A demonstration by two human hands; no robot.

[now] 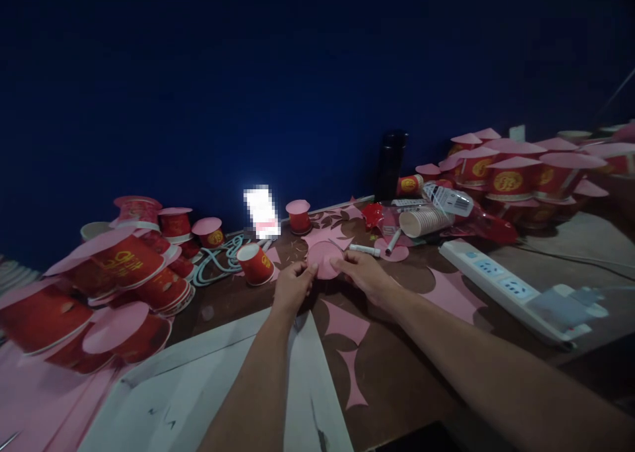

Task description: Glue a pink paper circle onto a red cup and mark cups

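Disc of pink paper (325, 257) is held between hands, over brown table (391, 379); left edge pinched by left hand (292, 286), right edge by right hand (368, 275); no long axis, both equally near.

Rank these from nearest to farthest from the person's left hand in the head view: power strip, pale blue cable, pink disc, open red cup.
From the left hand:
1. Pink disc, in its grip.
2. Open red cup, to its left.
3. Pale blue cable, farther left.
4. Power strip, well to the right.
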